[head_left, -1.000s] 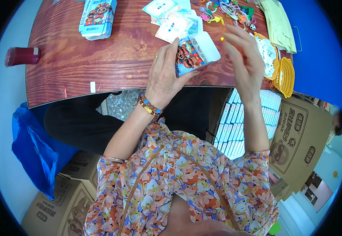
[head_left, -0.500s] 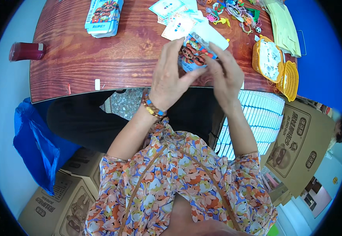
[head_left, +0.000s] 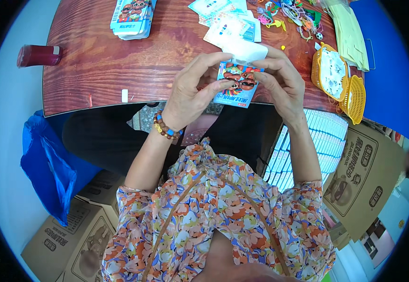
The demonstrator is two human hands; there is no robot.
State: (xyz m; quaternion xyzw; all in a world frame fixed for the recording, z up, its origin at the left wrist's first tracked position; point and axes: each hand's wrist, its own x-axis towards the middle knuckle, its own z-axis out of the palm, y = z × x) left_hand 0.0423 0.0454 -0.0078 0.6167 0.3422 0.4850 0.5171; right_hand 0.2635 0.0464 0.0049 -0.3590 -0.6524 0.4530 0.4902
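1. Far left, we see a dark red cylindrical container (head_left: 39, 56) lying on the wooden table (head_left: 87, 61).
2. Next, we record a stack of blue picture cartons (head_left: 133, 18) toward the table's far side, and a small white piece (head_left: 124, 96) near the front edge.
3. The left hand (head_left: 188, 89) holds the carton's left side: thumb flat on the printed front, index finger bent up to the top by the flap, a moderate gap between them.
4. Pale printed cards (head_left: 228, 28) lie just beyond the hands.
5. The small blue carton (head_left: 236, 89) is between both hands at the table's near edge, its white flap (head_left: 245, 50) raised.
6. The right hand (head_left: 286, 87) grips the right side narrowly, thumb on the front, fingers by the flap; we cannot tell how its hidden fingertips press.
7. Rightmost, we note colourful trinkets (head_left: 300, 19) and a yellow basket (head_left: 316, 70) holding white pieces.
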